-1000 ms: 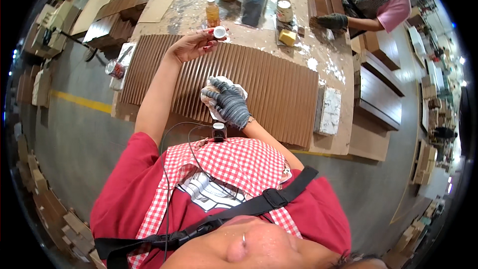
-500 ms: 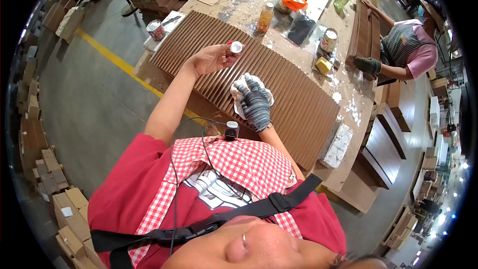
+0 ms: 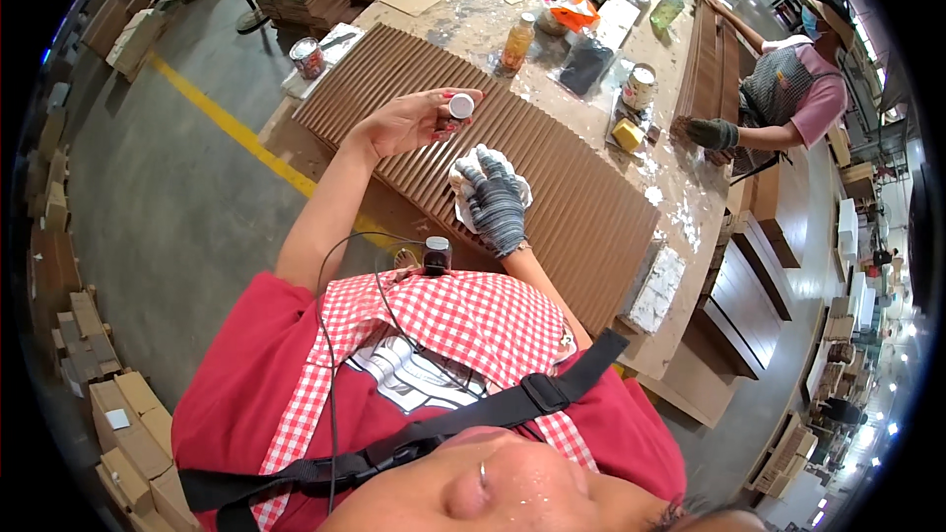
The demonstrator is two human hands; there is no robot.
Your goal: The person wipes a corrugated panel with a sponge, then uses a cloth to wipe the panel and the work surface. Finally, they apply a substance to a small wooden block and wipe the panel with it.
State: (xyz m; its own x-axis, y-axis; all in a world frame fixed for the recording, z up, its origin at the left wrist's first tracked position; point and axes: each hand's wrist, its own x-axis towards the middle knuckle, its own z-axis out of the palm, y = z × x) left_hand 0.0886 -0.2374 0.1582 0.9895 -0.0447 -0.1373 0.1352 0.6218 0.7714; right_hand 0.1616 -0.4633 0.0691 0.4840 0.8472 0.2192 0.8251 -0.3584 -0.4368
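A long brown panel with ridged slats (image 3: 581,227) lies in front of me. My left hand (image 3: 404,125) is bare and hovers over its far left part. Its fingers are closed round a small round white cap (image 3: 460,106); whether a bottle is under it, the fingers hide. In a grey striped glove, my right hand (image 3: 497,205) presses a crumpled white cloth (image 3: 461,181) onto the slats near the panel's middle. The cloth shows around the fingers.
Beyond the panel, the work table (image 3: 463,5) bears an amber bottle (image 3: 517,42), an open can (image 3: 639,86), a yellow sponge (image 3: 627,135) and a green bottle (image 3: 667,9). A red-labelled can (image 3: 306,57) stands at the left end. At right a co-worker (image 3: 793,89) handles brown boards.
My left hand has tilted its fingers with the white cap. The cloth stays under my right hand. The co-worker leans slightly differently, and the whole view has shifted a little.
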